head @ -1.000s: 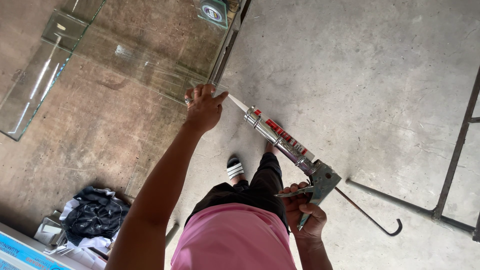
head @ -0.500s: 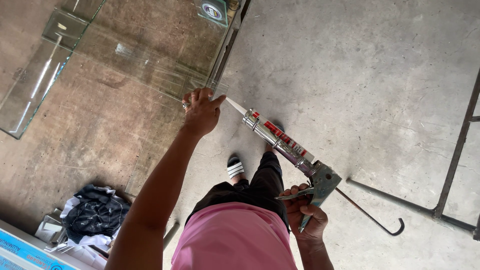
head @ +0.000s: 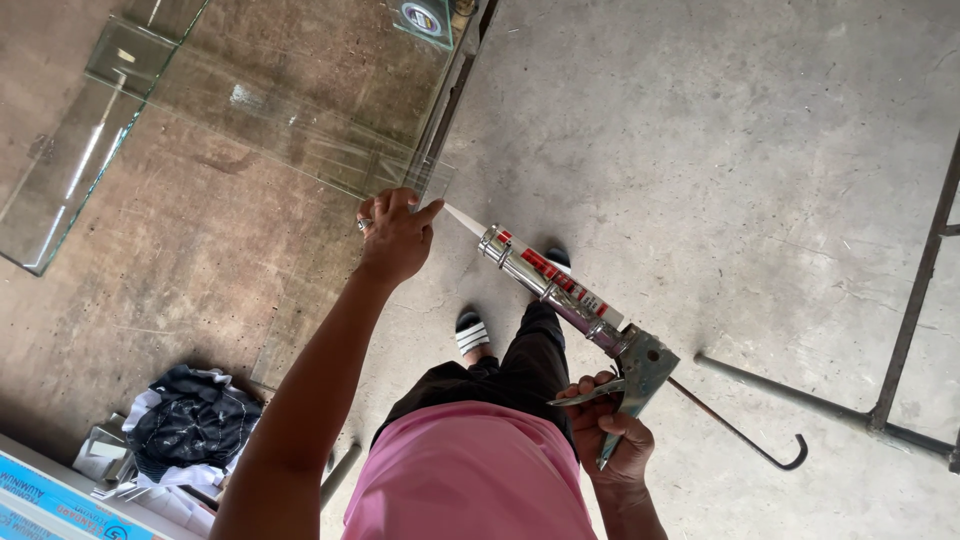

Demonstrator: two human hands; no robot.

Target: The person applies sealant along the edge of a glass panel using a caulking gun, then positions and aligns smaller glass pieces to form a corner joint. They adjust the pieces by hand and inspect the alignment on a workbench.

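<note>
The right hand (head: 615, 440) is clenched around the handle and trigger of a silver metal caulking gun (head: 575, 305) — its white nozzle points at the clear glass tank (head: 250, 110) on the brown bench (head: 150, 280). The left hand (head: 395, 235) steadies the nozzle tip at the tank's corner — fingers curled, touching the glass edge.

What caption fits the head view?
Right hand grips a caulking gun; left hand steadies its nozzle at a glass pane.

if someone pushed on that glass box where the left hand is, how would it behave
The glass box is probably rigid but fragile: its panels look thin, with bare edges. It likely slides rather than tips, sitting low and wide on the table. The left hand at its corner, beside the caulking gun nozzle, may find the smooth glass slippery.
</note>
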